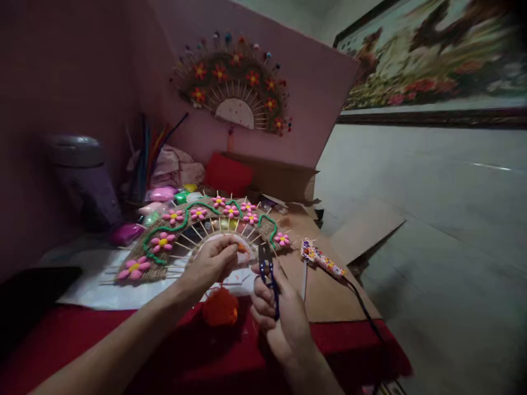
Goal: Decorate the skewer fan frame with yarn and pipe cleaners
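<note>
My left hand (216, 258) pinches a bit of orange yarn (242, 249) between thumb and fingers. Just below that hand lies a ball of orange yarn (221, 307) on the red cloth. Dark-handled scissors (268, 274) are gripped in my right hand (280, 312), blades pointing up and away from me. Behind both hands rests a half-round fan (154, 260) of sticks wound with brown twine. It carries pink clay-like flowers with yellow centres and a wavy green strand. My hands cover part of its pale inner half-circle.
A decorated glue gun (323, 259) with a black cable lies on cardboard (325, 302) at the right. Bags of coloured clay (162, 193), a tumbler (84, 181) and pipe cleaners (148, 156) stand back left. Another fan (239, 82) hangs on the wall.
</note>
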A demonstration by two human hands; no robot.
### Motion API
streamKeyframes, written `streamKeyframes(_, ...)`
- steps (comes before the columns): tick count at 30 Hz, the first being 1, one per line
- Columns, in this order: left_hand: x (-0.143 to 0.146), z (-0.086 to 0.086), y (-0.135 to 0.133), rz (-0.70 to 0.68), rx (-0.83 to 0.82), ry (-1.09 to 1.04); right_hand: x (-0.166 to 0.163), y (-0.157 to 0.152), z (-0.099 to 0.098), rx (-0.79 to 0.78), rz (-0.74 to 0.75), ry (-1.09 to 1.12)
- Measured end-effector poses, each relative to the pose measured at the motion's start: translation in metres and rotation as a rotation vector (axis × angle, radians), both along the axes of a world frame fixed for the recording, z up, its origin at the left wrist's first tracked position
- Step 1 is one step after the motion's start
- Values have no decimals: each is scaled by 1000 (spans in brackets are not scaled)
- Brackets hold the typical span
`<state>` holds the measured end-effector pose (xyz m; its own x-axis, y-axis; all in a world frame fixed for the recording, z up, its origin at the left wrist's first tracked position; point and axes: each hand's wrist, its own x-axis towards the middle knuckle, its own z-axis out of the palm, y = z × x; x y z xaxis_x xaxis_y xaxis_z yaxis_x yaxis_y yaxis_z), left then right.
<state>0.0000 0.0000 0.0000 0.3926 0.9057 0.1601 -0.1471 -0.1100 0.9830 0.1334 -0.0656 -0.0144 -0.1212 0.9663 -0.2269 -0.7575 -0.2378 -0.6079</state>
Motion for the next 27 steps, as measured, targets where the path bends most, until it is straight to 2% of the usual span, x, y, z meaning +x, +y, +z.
streamKeyframes(4,-1,0,0,-22,-34,-34,-7,-12,0,-7,53,-33)
streamKeyframes(10,-1,4,-3,-36,-68,-48,-13,-12,-1,-37,101,-51)
streamKeyframes(27,0,1,-2,-37,-45,-37,-15,-6,-5,-7,63,-6)
